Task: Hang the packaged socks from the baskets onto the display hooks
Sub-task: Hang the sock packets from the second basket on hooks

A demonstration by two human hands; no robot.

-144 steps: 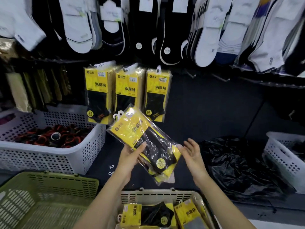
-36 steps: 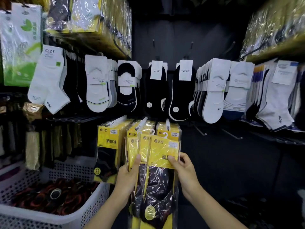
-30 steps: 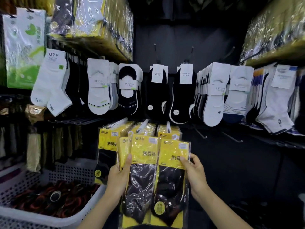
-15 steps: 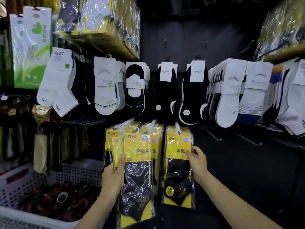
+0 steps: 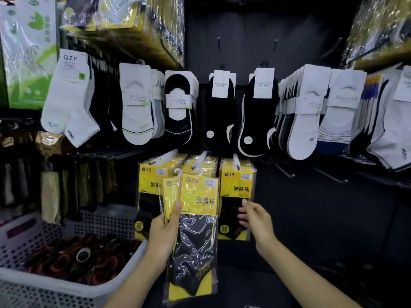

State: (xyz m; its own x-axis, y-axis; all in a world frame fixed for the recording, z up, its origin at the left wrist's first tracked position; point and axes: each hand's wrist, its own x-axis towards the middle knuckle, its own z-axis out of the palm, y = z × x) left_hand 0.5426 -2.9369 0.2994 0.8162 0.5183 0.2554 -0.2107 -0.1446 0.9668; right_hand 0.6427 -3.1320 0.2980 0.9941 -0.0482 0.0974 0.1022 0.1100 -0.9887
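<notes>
While the left hand (image 5: 163, 232) grips a bunch of packaged socks (image 5: 195, 230) at 6 o'clock, yellow cards over black socks in glossy film, the right hand (image 5: 255, 221) hovers at their 3 o'clock, fingers loose and empty, before a hung pack (image 5: 236, 185). Left fingers hide behind the bunch; its count is unclear. A dark wall panel (image 5: 244, 41) carries sock rows (image 5: 135, 103); a white basket (image 5: 66, 285) sits at 8 o'clock.

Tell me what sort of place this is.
Most likely a sock shop or market stall: carded socks hang in rows, yellow sock packs crowd the pegs below, and a plastic basket holds more stock.
</notes>
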